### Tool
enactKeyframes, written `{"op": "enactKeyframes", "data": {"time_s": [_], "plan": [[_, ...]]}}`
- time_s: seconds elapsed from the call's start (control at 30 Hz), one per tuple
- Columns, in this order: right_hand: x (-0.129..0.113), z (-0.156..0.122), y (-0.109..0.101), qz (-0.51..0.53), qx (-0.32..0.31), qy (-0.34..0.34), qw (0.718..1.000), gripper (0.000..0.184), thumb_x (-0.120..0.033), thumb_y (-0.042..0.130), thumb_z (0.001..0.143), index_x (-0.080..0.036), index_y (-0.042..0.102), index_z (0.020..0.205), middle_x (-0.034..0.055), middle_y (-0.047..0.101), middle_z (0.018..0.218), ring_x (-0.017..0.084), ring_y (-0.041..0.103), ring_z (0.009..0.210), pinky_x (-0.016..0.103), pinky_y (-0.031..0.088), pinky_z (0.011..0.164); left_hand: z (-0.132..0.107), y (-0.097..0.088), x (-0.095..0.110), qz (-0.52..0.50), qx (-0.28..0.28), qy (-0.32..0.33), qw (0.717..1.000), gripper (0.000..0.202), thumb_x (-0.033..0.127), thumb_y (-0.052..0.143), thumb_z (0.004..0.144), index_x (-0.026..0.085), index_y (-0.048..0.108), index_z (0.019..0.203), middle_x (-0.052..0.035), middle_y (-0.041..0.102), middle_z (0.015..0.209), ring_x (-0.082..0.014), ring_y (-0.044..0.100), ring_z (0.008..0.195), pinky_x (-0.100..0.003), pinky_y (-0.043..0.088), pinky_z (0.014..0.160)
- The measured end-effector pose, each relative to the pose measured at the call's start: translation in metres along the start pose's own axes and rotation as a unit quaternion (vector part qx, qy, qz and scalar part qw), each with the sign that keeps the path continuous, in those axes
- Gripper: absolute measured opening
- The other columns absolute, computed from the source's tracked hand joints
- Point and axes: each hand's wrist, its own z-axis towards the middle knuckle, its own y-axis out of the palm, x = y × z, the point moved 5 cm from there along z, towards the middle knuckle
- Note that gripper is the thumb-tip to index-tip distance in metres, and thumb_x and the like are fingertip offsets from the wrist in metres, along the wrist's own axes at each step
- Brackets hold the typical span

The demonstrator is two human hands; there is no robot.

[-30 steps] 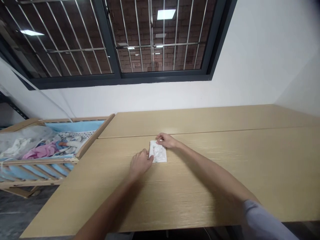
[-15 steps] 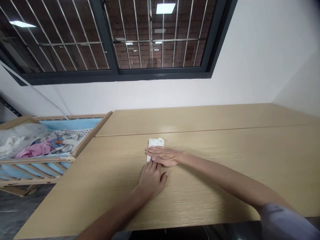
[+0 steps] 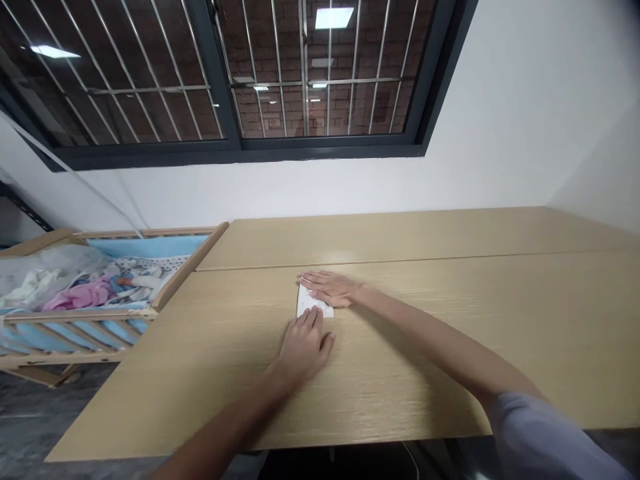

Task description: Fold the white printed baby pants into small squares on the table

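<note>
My open right hand lies flat on the far edge of the folded white sheet; my open left hand rests just nearer me on the tabletop

I'm getting bright, even indoor light, with a ceiling panel glaring in the window. The counter shows a soft shadow under the right forearm; wide-angle distortion bends the edges, though focus stays sharp.

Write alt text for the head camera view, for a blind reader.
Two hands press a folded white paper on a light wooden table, the right hand on top, the left hand at its lower edge. A wooden crib holding cloth stands at left, below a barred window.
</note>
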Motion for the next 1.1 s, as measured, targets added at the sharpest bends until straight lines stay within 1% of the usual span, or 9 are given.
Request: {"op": "enactKeyframes", "data": {"time_s": [0.1, 0.17, 0.33, 0.47, 0.7, 0.8, 0.93, 1.0, 1.1], "plan": [[0.003, -0.003, -0.005, 0.011, 0.03, 0.051, 0.998, 0.065, -0.06, 0.028, 0.103, -0.028, 0.026, 0.16, -0.0005, 0.02, 0.167, 0.02, 0.015, 0.155, 0.041, 0.009, 0.128, 0.009, -0.013, -0.017, -0.009, 0.02, -0.045, 0.999, 0.035, 0.041, 0.047, 0.097, 0.021, 0.059, 0.124, -0.0112, 0.068, 0.122, -0.0268, 0.062, 0.114, -0.042, 0.048, 0.099], [0.009, -0.004, -0.016, 0.019, 0.104, 0.097, 0.99, 0.066, -0.059, 0.024, 0.104, -0.026, 0.022, 0.161, 0.0038, 0.02, 0.168, 0.021, 0.015, 0.155, 0.044, 0.013, 0.127, 0.016, -0.022, -0.035, 0.009, 0.038, -0.102, 0.994, 0.032, 0.041, 0.044, 0.099, 0.02, 0.061, 0.115, -0.0119, 0.069, 0.115, -0.0271, 0.062, 0.109, -0.041, 0.048, 0.096], [0.022, -0.005, -0.03, -0.001, 0.231, 0.158, 0.96, 0.048, -0.045, 0.046, 0.099, -0.013, 0.063, 0.13, 0.0177, 0.06, 0.129, 0.028, 0.053, 0.127, 0.043, 0.04, 0.111, 0.024, -0.031, -0.069, 0.066, 0.037, -0.218, 0.973, 0.037, 0.045, 0.042, 0.098, 0.015, 0.064, 0.099, -0.0191, 0.068, 0.101, -0.0343, 0.063, 0.103, -0.046, 0.047, 0.088], [0.024, -0.004, -0.021, 0.014, 0.221, 0.175, 0.959, 0.028, -0.04, 0.06, 0.09, -0.017, 0.073, 0.098, 0.0109, 0.066, 0.1, 0.025, 0.063, 0.098, 0.038, 0.049, 0.09, 0.028, -0.025, -0.07, 0.063, -0.001, -0.215, 0.975, 0.039, 0.047, 0.044, 0.097, 0.015, 0.066, 0.09, -0.0179, 0.071, 0.095, -0.0331, 0.065, 0.099, -0.044, 0.046, 0.087], [0.01, -0.011, -0.01, 0.022, 0.236, 0.231, 0.944, 0.015, -0.028, 0.066, 0.083, -0.02, 0.064, 0.095, 0.0067, 0.067, 0.101, 0.022, 0.059, 0.096, 0.035, 0.044, 0.085, 0.039, -0.02, -0.072, -0.011, -0.051, -0.188, 0.981, 0.031, 0.044, 0.051, 0.093, 0.02, 0.063, 0.079, -0.0102, 0.071, 0.083, -0.0266, 0.067, 0.08, -0.034, 0.044, 0.07], [-0.012, -0.014, -0.012, 0.021, 0.244, 0.249, 0.937, 0.012, -0.028, 0.066, 0.083, -0.021, 0.061, 0.091, 0.0068, 0.066, 0.103, 0.026, 0.055, 0.104, 0.038, 0.041, 0.088, 0.041, -0.038, -0.069, -0.051, -0.065, -0.183, 0.98, 0.022, 0.037, 0.055, 0.089, 0.021, 0.058, 0.074, -0.0046, 0.068, 0.073, -0.0211, 0.063, 0.068, -0.029, 0.038, 0.06], [-0.067, -0.018, -0.009, 0.166, 0.231, 0.231, 0.931, 0.015, -0.03, 0.063, 0.085, -0.021, 0.054, 0.094, 0.0013, 0.062, 0.087, 0.017, 0.054, 0.079, 0.029, 0.041, 0.072, 0.02, -0.099, -0.053, -0.103, -0.065, -0.148, 0.981, 0.023, 0.035, 0.055, 0.084, 0.022, 0.048, 0.066, 0.0031, 0.055, 0.064, -0.0151, 0.054, 0.062, -0.025, 0.033, 0.056], [-0.105, -0.022, 0.0, 0.275, 0.219, 0.213, 0.912, 0.019, -0.032, 0.065, 0.084, -0.02, 0.053, 0.094, -0.0012, 0.058, 0.083, 0.014, 0.05, 0.072, 0.026, 0.039, 0.067, -0.011, -0.134, -0.049, -0.14, -0.063, -0.122, 0.981, 0.028, 0.039, 0.054, 0.083, 0.022, 0.044, 0.063, 0.005, 0.048, 0.062, -0.0137, 0.048, 0.059, -0.025, 0.032, 0.054], [-0.17, -0.026, 0.03, 0.431, 0.171, 0.178, 0.868, 0.023, -0.036, 0.069, 0.083, -0.02, 0.054, 0.089, -0.0038, 0.052, 0.075, 0.012, 0.046, 0.067, 0.023, 0.036, 0.061, -0.089, -0.169, -0.064, -0.155, -0.05, -0.143, 0.976, 0.035, 0.049, 0.06, 0.079, 0.022, 0.047, 0.06, 0.0047, 0.051, 0.061, -0.0142, 0.05, 0.06, -0.025, 0.039, 0.059]]}}
